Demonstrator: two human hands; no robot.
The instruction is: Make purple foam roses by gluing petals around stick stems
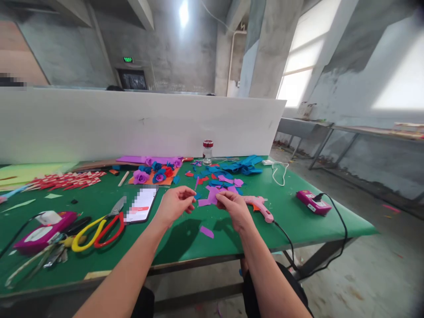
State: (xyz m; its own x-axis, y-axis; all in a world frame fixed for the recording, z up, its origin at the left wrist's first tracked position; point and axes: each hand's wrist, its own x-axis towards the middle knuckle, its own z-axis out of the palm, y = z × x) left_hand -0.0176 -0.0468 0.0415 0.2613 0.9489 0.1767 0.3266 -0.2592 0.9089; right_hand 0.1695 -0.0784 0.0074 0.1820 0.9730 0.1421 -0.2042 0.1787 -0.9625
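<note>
My left hand [174,204] and my right hand [234,207] hover close together above the green table [298,221]. Fingers of both are pinched. The right hand pinches a small purple foam piece [209,199] at its left edge. The left hand's fingertips close on something tiny and blue that I cannot make out. Another purple scrap [207,231] lies on the table below the hands. A pink glue gun [260,206] rests just right of my right hand.
Purple and blue foam scraps [225,176] and finished foam roses [155,173] lie behind the hands. A phone [141,205], red and yellow scissors [99,227], a small jar [207,152], a pink device [313,202] with cable, and a white partition [132,123] surround them.
</note>
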